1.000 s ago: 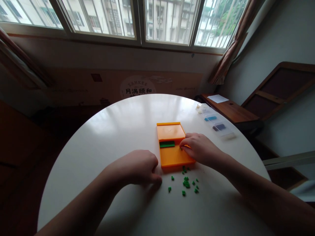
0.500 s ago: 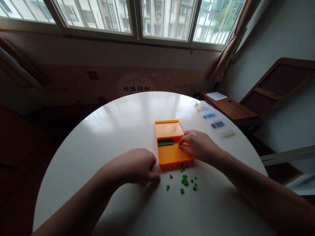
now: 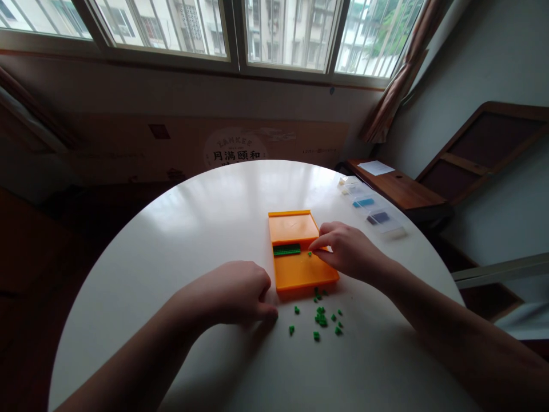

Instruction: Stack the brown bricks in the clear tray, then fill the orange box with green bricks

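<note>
An orange tray [image 3: 300,272] lies on the round white table [image 3: 206,229], with a row of small green bricks [image 3: 287,249] across its middle. My right hand [image 3: 347,252] rests over the tray's right side, thumb and forefinger pinched on a tiny green brick just right of that row. My left hand [image 3: 234,294] lies curled in a loose fist on the table by the tray's near left corner, nothing visible in it. Several loose green bricks [image 3: 321,319] are scattered on the table in front of the tray.
A clear plastic box [image 3: 373,216] with blue and dark pieces sits at the table's far right edge. Beyond it stands a wooden side table [image 3: 398,191] with a sheet of paper. A window and curtain run along the far wall.
My right hand has slid a little left across the tray toward the green row, its pinched fingertips now close to the row's right end. My left hand has stayed put.
</note>
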Tool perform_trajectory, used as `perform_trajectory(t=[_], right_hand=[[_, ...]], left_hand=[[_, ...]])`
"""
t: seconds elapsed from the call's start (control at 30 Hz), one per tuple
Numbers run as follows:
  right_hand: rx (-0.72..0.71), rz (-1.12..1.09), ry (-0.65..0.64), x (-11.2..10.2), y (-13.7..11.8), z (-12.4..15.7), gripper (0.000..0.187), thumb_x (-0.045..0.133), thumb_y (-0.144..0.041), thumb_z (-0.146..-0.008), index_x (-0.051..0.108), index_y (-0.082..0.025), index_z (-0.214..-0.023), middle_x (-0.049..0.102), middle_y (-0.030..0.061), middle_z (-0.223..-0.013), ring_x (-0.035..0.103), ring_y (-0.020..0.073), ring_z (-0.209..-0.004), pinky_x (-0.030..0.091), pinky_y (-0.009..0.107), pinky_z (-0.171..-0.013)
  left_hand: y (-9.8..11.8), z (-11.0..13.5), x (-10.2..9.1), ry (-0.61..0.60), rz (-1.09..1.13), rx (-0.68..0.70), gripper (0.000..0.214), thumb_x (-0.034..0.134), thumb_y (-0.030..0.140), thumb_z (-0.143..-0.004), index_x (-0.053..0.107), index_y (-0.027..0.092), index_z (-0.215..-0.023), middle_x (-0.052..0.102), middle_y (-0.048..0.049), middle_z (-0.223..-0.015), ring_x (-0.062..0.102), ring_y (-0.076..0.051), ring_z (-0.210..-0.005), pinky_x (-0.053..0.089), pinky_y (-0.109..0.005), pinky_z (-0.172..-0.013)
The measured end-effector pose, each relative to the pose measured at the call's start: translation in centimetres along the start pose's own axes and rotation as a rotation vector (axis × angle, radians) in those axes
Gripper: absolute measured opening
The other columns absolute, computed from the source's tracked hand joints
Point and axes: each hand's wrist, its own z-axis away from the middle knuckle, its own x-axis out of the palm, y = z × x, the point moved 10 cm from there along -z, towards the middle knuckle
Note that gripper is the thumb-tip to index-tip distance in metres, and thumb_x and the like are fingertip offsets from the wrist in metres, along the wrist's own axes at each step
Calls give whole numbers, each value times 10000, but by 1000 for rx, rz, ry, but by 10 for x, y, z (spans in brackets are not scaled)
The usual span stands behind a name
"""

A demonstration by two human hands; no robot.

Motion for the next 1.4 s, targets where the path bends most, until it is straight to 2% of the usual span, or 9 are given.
perform_trajectory(t=[0.17, 0.33, 0.5, 1.4], right_hand=[[-2, -7, -44, 8, -2, -1, 191, 624, -236, -867, 786, -300, -946, 677, 24, -917, 608, 171, -865, 449, 275, -737], [53, -30, -2, 14, 3, -5, 247, 575, -236, -887, 778, -297, -1016, 671, 35, -945, 609, 173, -869, 459, 273, -762], [76, -57, 52, 11, 4, -5, 266, 562, -237, -887, 772, -290, -1042, 658, 40, -958, 595, 177, -866, 465, 278, -767], [88, -33, 49, 17, 9, -5, 257, 570, -247, -881, 776, -326, -1012, 674, 21, -962, 593, 175, -850, 445, 278, -723]], left_hand=[[-1, 0, 1, -4, 5, -10, 353, 540, 528, -746, 691, 212, -700, 672, -48, -693, 541, -176, -569, 377, -284, -499], [-3, 0, 2, 2, 7, -3, 363, 541, 532, -750, 697, 209, -696, 669, -51, -686, 544, -184, -565, 381, -293, -496], [-3, 0, 2, 12, 6, 0, 350, 551, 526, -746, 690, 210, -685, 669, -47, -676, 545, -184, -566, 379, -290, -498], [1, 2, -1, 3, -12, -3, 334, 554, 520, -740, 642, 211, -647, 665, -30, -672, 534, -167, -559, 356, -279, -483]])
